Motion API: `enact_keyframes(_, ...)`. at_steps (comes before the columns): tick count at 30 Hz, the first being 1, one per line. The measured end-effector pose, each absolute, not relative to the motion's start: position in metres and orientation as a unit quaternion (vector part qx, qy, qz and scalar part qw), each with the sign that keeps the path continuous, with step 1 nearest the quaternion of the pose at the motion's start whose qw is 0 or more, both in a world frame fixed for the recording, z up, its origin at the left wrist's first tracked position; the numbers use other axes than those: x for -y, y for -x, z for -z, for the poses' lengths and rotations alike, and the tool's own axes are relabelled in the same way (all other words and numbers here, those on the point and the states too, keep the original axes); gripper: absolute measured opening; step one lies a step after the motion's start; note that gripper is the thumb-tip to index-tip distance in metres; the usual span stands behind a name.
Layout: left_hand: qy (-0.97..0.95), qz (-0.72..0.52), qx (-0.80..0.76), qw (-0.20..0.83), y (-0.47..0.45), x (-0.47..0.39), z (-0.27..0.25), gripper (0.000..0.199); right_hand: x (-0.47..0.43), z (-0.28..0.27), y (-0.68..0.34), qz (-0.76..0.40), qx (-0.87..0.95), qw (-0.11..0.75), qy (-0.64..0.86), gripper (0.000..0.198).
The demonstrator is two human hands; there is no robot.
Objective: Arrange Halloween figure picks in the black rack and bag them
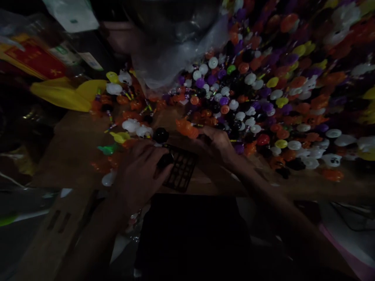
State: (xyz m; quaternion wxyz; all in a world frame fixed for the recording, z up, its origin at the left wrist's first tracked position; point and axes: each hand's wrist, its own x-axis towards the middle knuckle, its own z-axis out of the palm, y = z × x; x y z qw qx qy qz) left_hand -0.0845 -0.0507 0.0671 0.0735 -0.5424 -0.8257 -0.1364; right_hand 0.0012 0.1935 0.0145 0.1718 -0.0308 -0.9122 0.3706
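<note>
My left hand (139, 169) is curled around a small black rounded piece (165, 160), at the left edge of a dark slotted tray (187, 177). Another black round piece (161, 135) lies just beyond its fingertips. My right hand (218, 143) pinches an orange plastic figure (186, 128), which seems to have a thin stick at its right side. That figure is held above the tray's far side. Dim light and blur hide the finger detail.
A large heap of small white, purple, orange and black toppers (234, 105) covers the right of the wooden table (70, 156). A smaller pile of similar pieces (131, 127) lies left. A clear plastic bag (164, 66) and a yellow object (58, 93) are behind.
</note>
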Motion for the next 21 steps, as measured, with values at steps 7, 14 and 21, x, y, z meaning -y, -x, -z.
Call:
enact_keyframes(7,0.548,0.132,0.826,0.025,0.087,0.050,-0.073,0.018,-0.143,0.004,-0.005,-0.442,0.884,0.055,0.142,0.020)
enact_keyframes(14,0.516,0.157,0.842,0.022,0.088,0.053,-0.069,0.026,-0.148,0.007,0.008,-0.509,0.851,0.125,0.010,0.024)
enact_keyframes(21,0.539,0.173,0.823,0.050,0.089,0.058,-0.067,0.027,-0.132,0.020,0.028,-0.495,0.861,0.114,-0.004,0.025)
